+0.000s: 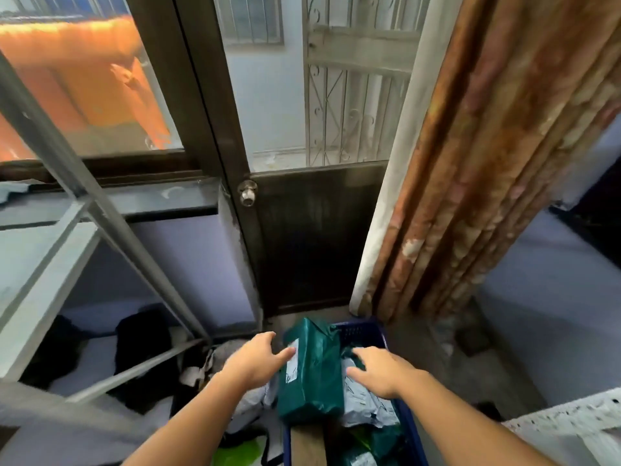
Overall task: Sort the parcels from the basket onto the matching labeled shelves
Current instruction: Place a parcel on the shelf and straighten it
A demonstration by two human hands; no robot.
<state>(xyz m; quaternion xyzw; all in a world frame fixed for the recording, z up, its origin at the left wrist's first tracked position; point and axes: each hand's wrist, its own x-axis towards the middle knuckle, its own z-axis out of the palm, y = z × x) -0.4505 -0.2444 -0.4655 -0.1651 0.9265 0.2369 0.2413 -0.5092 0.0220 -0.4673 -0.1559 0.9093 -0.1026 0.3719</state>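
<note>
A blue plastic basket [364, 331] stands on the floor below me, full of parcels. On top lies a long dark green parcel [314, 371] with a white label on its left side. My left hand [258, 359] is spread open at the parcel's left edge, fingertips at the label. My right hand [379, 373] hovers open over the basket just right of the green parcel, above a grey plastic parcel [364, 406]. More green parcels [366, 445] and a brown box [309, 447] lie lower in the basket.
A grey metal shelf rack [80, 210] stands at the left, with black bags [144, 338] on its low shelf. A dark door with a knob [248, 193] is straight ahead. A brown curtain [497, 156] hangs right. Grey bags [232, 358] lie beside the basket.
</note>
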